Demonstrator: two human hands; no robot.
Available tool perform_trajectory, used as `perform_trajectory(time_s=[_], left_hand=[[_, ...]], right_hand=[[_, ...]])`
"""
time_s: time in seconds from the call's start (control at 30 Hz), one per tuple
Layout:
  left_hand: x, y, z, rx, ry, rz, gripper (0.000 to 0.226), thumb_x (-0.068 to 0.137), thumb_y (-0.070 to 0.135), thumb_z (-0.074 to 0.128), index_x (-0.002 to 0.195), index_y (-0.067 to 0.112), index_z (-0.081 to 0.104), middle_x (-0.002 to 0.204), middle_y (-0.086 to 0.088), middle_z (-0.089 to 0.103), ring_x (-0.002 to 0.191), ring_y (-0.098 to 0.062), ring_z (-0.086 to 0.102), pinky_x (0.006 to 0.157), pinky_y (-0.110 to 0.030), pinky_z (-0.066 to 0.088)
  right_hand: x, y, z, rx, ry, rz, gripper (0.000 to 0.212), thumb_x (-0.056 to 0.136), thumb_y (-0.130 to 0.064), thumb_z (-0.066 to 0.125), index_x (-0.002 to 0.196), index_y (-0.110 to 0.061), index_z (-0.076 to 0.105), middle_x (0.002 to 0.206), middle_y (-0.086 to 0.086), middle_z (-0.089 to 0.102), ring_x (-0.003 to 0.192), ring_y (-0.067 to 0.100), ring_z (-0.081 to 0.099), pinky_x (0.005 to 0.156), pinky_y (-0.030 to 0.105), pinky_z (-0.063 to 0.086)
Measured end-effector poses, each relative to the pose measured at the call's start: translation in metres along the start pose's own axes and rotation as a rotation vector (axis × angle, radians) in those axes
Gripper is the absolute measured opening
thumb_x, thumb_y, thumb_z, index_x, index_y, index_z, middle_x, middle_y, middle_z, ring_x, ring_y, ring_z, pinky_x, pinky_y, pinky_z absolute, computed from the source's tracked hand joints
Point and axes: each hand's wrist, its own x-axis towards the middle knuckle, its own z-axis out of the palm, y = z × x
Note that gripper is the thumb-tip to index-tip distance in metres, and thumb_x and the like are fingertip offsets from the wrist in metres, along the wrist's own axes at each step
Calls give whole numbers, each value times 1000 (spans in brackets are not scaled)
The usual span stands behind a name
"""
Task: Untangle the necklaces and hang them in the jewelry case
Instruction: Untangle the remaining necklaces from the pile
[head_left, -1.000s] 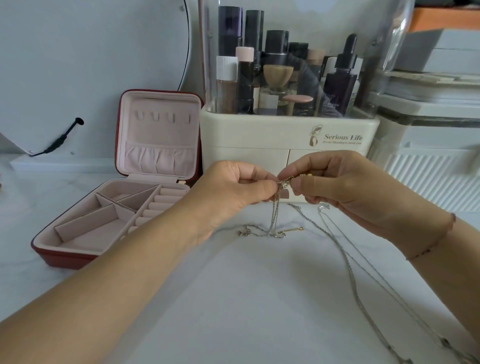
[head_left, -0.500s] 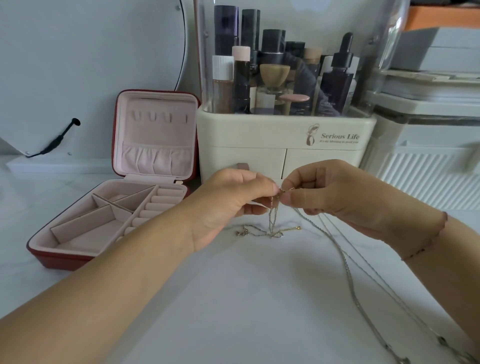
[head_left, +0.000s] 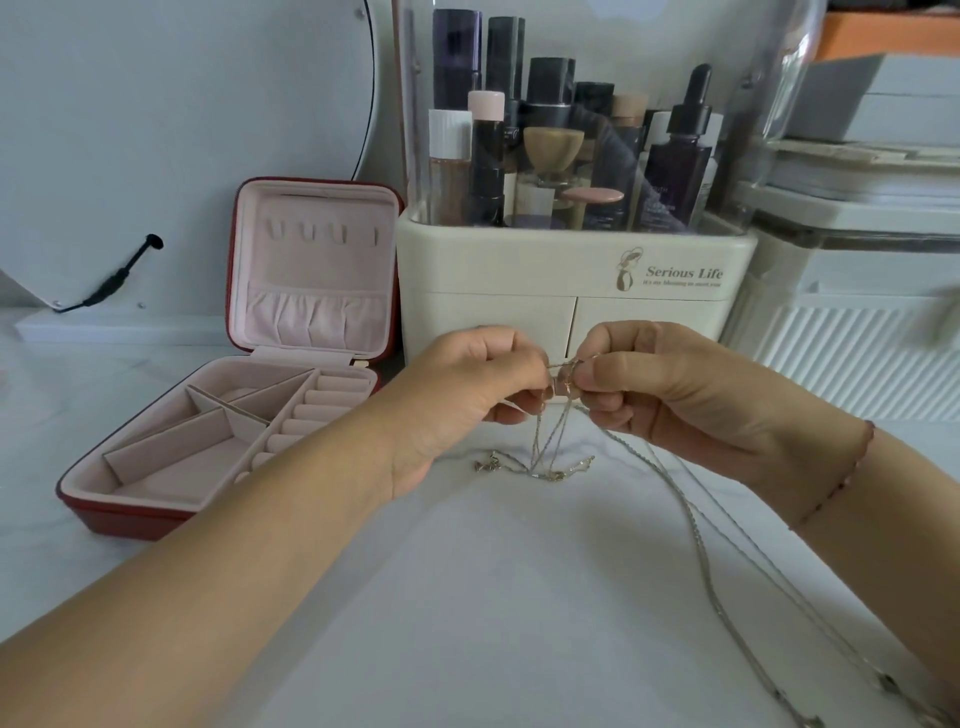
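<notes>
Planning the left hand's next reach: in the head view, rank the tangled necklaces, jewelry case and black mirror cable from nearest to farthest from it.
1. Tangled necklaces: pinched by the left hand itself.
2. Jewelry case: open, on the table to its left.
3. Black cable: far left, against the mirror.

A single wide-angle camera on the person's head looks forward and down, close over the table (head_left: 493, 597). Both forearms enter from the lower corners, and the left hand (head_left: 462, 400) and right hand (head_left: 685, 395) meet mid-frame.
</notes>
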Motion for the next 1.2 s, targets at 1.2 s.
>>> perform_trajectory(time_s=[1.2], left_hand=[[4, 27, -48, -606, 432, -10, 36, 91, 28, 48, 56, 21, 45, 49, 5, 34, 45, -11, 34, 55, -24, 39]], right_hand=[[3, -4, -20, -37, 325, -53, 16, 88, 1, 55, 83, -10, 64, 53, -4, 43, 51, 11, 43, 62, 23, 51]])
